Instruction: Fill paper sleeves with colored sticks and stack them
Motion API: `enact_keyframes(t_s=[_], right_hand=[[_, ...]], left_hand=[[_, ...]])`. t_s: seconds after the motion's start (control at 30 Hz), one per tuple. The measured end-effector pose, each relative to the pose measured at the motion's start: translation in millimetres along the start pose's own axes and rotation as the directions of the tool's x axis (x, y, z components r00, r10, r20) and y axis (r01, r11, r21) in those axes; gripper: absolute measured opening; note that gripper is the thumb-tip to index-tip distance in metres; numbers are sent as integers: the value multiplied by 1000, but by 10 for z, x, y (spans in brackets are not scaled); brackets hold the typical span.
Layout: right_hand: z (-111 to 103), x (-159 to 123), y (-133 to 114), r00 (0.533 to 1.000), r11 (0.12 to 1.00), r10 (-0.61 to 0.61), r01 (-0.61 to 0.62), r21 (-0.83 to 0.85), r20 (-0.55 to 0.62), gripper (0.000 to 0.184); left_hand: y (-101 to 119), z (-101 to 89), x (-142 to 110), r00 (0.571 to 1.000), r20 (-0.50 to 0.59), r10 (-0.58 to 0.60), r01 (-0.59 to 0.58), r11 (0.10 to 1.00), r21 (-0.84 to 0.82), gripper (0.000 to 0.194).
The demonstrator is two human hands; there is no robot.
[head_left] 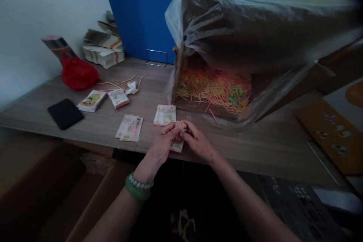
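My left hand (162, 143) and my right hand (200, 143) meet near the table's front edge, fingers closed on a small clear plastic packet (177, 146). Its printed, striped lower edge shows below the fingers, and something pinkish shows at its top; the fingers cover the rest. Just behind the hands lies a similar flat packet (165, 115). Farther left, more such packets (129, 127) overlap, with coloured sticks showing through. Beyond the hands, a carton lined with clear plastic (241, 26) lies open toward me, holding a heap of thin pink, orange, yellow and green sticks (212, 89).
At left are a black flat pad (65, 114), a stack of printed cards (92, 100), a red bag (79, 73) and bundled white cards (103, 56). A wire stand (156, 58) is at the back. An open cardboard box (93, 196) sits below the table's left front edge.
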State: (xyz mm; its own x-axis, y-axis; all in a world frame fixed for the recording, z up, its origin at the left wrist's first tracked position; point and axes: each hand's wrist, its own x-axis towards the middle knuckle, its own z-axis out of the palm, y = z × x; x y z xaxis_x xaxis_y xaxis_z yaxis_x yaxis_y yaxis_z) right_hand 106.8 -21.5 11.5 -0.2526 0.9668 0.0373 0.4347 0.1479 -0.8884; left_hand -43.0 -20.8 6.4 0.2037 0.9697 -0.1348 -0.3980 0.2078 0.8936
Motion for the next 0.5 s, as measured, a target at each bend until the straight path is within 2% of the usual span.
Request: enact_keyframes(t_s=[0.1, 0.2, 0.3, 0.4, 0.43, 0.5], right_hand=[[148, -10, -98, 999, 972, 51, -48, -229, 5, 51], [237, 25, -246, 991, 963, -8, 44, -265, 136, 48], [313, 117, -351, 975, 985, -69, 100, -140, 210, 50], [401, 218, -342, 989, 995, -19, 3, 102, 149, 61], [425, 244, -314, 990, 984, -11, -15, 178, 143, 56], [455, 273, -243, 991, 969, -28, -6, 247, 134, 34]], left_hand=[[29, -89, -66, 999, -1, 50, -50, 992, 120, 21], [108, -246, -150, 990, -43, 131, -114, 953, 280, 17], [202, -358, -226, 984, -61, 170, -144, 940, 308, 17], [260, -405, -260, 973, -116, 197, -180, 973, 143, 19], [269, -420, -262, 968, -137, 210, -197, 975, 107, 21], [272, -461, -257, 969, -135, 206, -191, 975, 117, 24]])
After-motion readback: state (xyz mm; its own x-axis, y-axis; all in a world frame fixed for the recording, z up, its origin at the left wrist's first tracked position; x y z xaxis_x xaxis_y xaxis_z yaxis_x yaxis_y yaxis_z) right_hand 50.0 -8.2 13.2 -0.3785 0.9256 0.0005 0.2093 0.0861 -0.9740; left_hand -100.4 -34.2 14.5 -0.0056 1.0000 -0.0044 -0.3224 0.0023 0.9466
